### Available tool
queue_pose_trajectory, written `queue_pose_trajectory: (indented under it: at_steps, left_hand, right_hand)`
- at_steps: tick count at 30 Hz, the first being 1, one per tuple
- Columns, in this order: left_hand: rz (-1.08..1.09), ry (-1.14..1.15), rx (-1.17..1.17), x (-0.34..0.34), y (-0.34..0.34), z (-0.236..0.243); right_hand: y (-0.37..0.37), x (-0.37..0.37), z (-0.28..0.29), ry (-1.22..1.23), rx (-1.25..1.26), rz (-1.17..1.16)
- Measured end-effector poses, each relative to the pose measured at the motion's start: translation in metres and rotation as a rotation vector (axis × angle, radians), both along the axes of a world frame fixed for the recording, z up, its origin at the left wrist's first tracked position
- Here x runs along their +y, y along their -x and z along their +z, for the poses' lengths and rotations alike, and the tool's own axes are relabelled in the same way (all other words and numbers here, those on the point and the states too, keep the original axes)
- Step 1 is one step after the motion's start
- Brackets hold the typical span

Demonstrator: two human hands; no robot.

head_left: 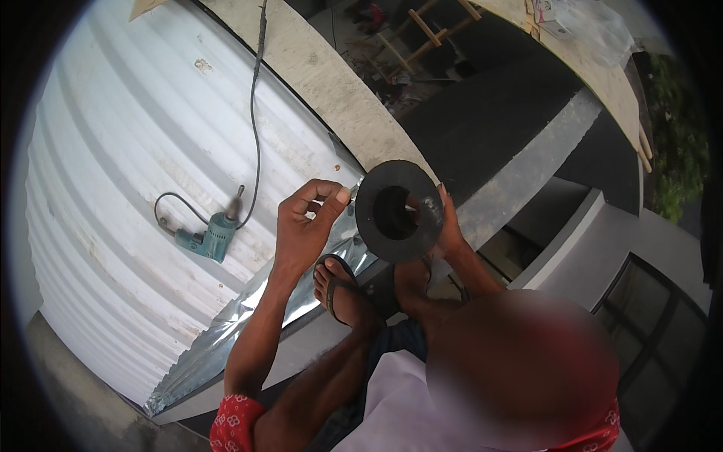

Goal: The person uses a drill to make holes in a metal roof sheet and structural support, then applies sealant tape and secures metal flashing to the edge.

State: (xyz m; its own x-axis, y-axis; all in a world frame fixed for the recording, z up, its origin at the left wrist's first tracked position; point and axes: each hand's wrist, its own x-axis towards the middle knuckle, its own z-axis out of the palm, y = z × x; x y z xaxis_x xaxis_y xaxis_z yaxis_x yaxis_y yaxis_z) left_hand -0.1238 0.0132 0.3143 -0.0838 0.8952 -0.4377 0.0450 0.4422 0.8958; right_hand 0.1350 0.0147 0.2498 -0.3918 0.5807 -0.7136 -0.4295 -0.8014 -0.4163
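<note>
As the right hand (450,228) is gripping the right rim of a black roll (369,211), flat face turned upward, the left hand (305,226) is pinching thumb to forefinger just beside the opposite rim; whether they're holding anything, I'm not managing to tell. Below, a foil strip (220,331) is slanting toward the roll from the lower left, and a teal drill (218,235) is lying farther left.
</note>
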Motion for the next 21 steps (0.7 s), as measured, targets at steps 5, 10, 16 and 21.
queue_pose_trajectory:
  at_steps: [5, 10, 16, 21]
  left_hand:
    - [-0.090, 0.175, -0.107, -0.002, 0.014, -0.013]
    - [-0.158, 0.332, -0.289, -0.022, -0.002, -0.023]
    - [-0.227, 0.298, -0.111, -0.039, 0.002, -0.032]
    - [-0.106, 0.264, -0.121, -0.042, 0.005, -0.042]
  right_hand:
    - [0.002, -0.001, -0.006, 0.130, 0.035, -0.004]
    - [0.009, -0.004, -0.005, 0.235, -0.012, 0.062]
    - [-0.002, -0.008, -0.027, 0.006, -0.248, 0.321]
    - [-0.011, 0.010, -0.006, -0.112, -0.395, 0.395]
